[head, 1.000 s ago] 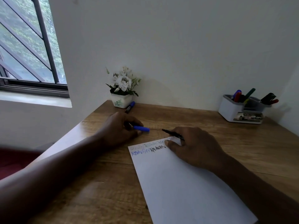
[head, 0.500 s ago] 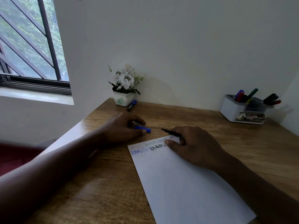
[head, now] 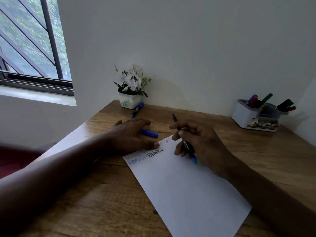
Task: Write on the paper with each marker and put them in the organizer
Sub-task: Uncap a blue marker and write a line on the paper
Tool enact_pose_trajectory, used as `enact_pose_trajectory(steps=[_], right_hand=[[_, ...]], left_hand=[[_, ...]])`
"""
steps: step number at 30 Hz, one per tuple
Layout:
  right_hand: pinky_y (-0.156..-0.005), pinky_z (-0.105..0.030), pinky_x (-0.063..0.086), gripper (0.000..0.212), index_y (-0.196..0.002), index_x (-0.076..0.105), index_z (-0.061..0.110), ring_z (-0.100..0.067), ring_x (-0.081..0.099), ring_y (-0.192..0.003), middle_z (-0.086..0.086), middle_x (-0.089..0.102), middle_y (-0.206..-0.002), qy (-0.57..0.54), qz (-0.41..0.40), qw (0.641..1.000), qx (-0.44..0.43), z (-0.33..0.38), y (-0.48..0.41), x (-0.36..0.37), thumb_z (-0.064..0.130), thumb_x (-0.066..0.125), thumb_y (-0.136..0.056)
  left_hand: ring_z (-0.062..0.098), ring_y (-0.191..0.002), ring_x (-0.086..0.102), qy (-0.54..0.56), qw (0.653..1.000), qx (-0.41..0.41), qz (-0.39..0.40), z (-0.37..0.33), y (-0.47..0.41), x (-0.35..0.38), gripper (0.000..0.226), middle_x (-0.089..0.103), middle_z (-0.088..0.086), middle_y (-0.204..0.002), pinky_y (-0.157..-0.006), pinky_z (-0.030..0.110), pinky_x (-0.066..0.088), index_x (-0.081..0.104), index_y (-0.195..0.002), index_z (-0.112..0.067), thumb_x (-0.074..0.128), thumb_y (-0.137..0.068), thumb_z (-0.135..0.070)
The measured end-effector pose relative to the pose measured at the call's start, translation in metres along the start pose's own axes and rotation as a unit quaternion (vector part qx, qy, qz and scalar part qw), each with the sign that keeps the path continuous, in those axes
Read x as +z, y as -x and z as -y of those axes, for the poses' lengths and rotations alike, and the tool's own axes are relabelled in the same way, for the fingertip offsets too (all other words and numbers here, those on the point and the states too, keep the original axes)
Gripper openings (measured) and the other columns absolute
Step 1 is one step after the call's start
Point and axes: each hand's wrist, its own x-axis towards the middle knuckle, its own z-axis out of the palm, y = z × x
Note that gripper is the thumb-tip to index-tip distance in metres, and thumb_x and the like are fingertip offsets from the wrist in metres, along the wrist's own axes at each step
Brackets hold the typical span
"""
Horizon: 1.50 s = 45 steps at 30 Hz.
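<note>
A white sheet of paper (head: pixel 184 183) lies on the wooden desk, with blue and black writing at its top left. My right hand (head: pixel 201 144) grips a thin black marker (head: pixel 187 146), its blue end low over the paper and its black end pointing up and away. My left hand (head: pixel 131 135) rests flat with straight fingers, its thumb pressing the paper's top edge. A blue cap (head: pixel 149 133) lies on the desk just beyond that hand. The white organizer (head: pixel 244 115) stands at the back right with several markers in it.
A blue-capped marker (head: pixel 137 109) lies beside a small white flower pot (head: pixel 129 101) at the desk's back left corner. The wall runs behind the desk (head: pixel 256 151), and a barred window sits at the upper left.
My left hand let go of the blue cap, which now lies on the desk, and flattened onto the paper's edge. My right hand lifted and turned the marker more upright.
</note>
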Motion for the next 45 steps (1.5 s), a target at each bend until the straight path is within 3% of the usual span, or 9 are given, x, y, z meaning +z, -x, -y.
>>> enact_pose_trajectory(steps=[3, 6, 9, 11, 15, 26, 32, 38, 45], right_hand=[[-0.064, -0.029, 0.062, 0.044, -0.114, 0.070, 0.011, -0.033, 0.075, -0.083, -0.020, 0.075, -0.103, -0.169, 0.059, 0.980, 0.086, 0.002, -0.001, 0.001, -0.002, 0.030, -0.102], [-0.072, -0.029, 0.062, 0.040, -0.118, 0.066, 0.012, -0.026, 0.075, -0.092, -0.015, 0.078, -0.102, -0.176, 0.088, 0.978, 0.066, -0.001, -0.001, -0.001, -0.009, 0.043, -0.094], [-0.065, -0.028, 0.060, 0.024, -0.106, 0.068, 0.016, -0.020, 0.073, -0.081, -0.007, 0.076, -0.088, -0.087, 0.059, 0.994, 0.021, -0.002, 0.002, 0.003, 0.025, 0.075, -0.085], [-0.060, -0.028, 0.056, 0.027, -0.091, 0.071, 0.019, -0.018, 0.066, -0.069, -0.006, 0.069, -0.074, -0.049, 0.038, 0.998, 0.021, -0.001, 0.004, 0.007, 0.046, 0.072, -0.083], [-0.058, -0.031, 0.057, 0.022, -0.099, 0.073, 0.014, -0.024, 0.069, -0.068, -0.013, 0.074, -0.076, -0.034, 0.021, 0.999, 0.026, 0.001, 0.005, 0.011, 0.023, 0.054, -0.103], [-0.054, -0.019, 0.054, 0.015, -0.076, 0.077, 0.020, -0.011, 0.069, -0.059, -0.008, 0.077, -0.073, 0.095, 0.021, 0.994, 0.055, 0.007, 0.003, 0.015, 0.007, 0.075, -0.083], [-0.039, -0.016, 0.040, 0.012, -0.077, 0.064, 0.007, -0.008, 0.056, -0.042, -0.004, 0.068, -0.056, 0.111, -0.065, 0.991, 0.036, 0.005, -0.001, 0.027, 0.012, 0.070, -0.086], [-0.056, -0.021, 0.048, 0.013, -0.074, 0.067, 0.009, -0.005, 0.063, -0.052, 0.000, 0.070, -0.058, 0.177, -0.052, 0.983, -0.008, 0.005, -0.001, 0.029, 0.015, 0.068, -0.085], [-0.059, -0.022, 0.050, 0.015, -0.074, 0.067, 0.010, -0.006, 0.064, -0.056, -0.002, 0.071, -0.061, 0.155, -0.043, 0.987, -0.015, 0.001, -0.002, 0.028, 0.014, 0.067, -0.089]], left_hand=[[0.017, -0.150, 0.023, 0.001, 1.000, 0.007, -0.002, 0.002, 0.000, 0.001, 0.109, 0.023, -0.007, -0.165, -0.122, 0.055, 0.014, 0.026, -0.155, -0.036, 0.043, -0.062, -0.089], [0.016, -0.150, 0.024, 0.001, 1.000, 0.013, -0.002, 0.003, 0.000, 0.001, 0.105, 0.024, -0.007, -0.165, -0.122, 0.055, 0.014, 0.027, -0.155, -0.036, 0.045, -0.065, -0.088], [0.016, -0.150, 0.022, -0.001, 1.000, 0.013, 0.005, 0.002, 0.000, 0.000, 0.107, 0.024, -0.007, -0.165, -0.123, 0.054, 0.012, 0.028, -0.155, -0.036, 0.043, -0.062, -0.088], [0.017, -0.151, 0.021, -0.003, 1.000, 0.014, 0.010, 0.001, 0.001, -0.001, 0.108, 0.022, -0.007, -0.166, -0.123, 0.055, 0.011, 0.027, -0.155, -0.035, 0.042, -0.062, -0.087], [0.018, -0.151, 0.021, -0.010, 1.000, 0.016, 0.011, 0.001, 0.000, -0.001, 0.103, 0.021, -0.006, -0.166, -0.122, 0.057, 0.012, 0.027, -0.155, -0.035, 0.045, -0.067, -0.086], [0.018, -0.150, 0.022, -0.017, 0.999, 0.028, 0.003, 0.003, -0.002, 0.001, 0.099, 0.021, -0.008, -0.166, -0.121, 0.059, 0.015, 0.028, -0.154, -0.036, 0.044, -0.071, -0.087], [0.017, -0.148, 0.026, -0.016, 0.999, 0.036, -0.001, 0.004, -0.003, 0.002, 0.093, 0.025, -0.008, -0.164, -0.120, 0.059, 0.016, 0.031, -0.153, -0.036, 0.046, -0.075, -0.085], [0.017, -0.147, 0.028, -0.021, 0.999, 0.045, -0.004, 0.005, -0.004, 0.001, 0.089, 0.029, -0.008, -0.162, -0.119, 0.059, 0.019, 0.033, -0.152, -0.035, 0.046, -0.079, -0.083], [0.018, -0.147, 0.027, -0.024, 0.999, 0.045, -0.001, 0.003, -0.002, -0.001, 0.087, 0.028, -0.007, -0.162, -0.119, 0.059, 0.018, 0.034, -0.152, -0.033, 0.047, -0.081, -0.081]])
